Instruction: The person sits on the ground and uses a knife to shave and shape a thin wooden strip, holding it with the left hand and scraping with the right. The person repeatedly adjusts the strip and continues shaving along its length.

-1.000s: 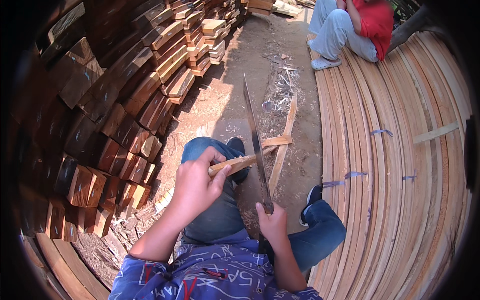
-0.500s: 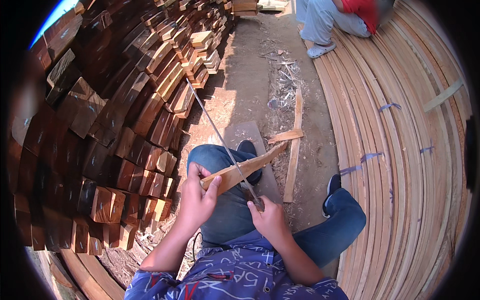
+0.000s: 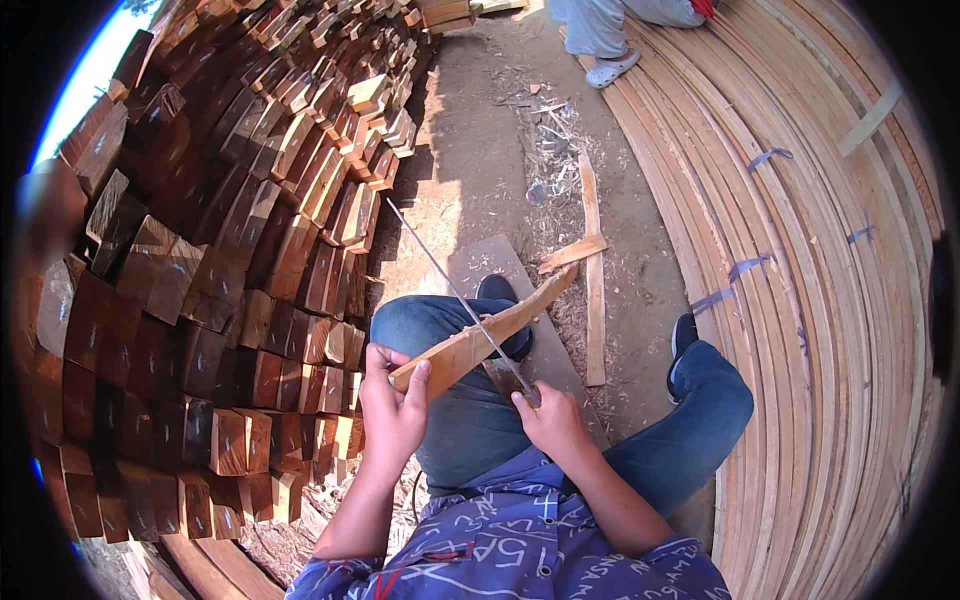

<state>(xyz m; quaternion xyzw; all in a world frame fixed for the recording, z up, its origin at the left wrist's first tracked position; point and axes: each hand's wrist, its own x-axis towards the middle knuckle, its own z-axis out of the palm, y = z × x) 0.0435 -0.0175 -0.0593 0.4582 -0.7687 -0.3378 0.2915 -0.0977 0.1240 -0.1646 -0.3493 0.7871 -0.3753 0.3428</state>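
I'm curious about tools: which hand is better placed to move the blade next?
Probably the right hand: it holds the long blade by its near end, while the left hand grips the wood piece.

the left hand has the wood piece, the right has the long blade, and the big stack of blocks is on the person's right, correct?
The side is wrong: the head view shows the stack of blocks on the person's left. The left hand does hold the wood piece, the right hand the long blade.
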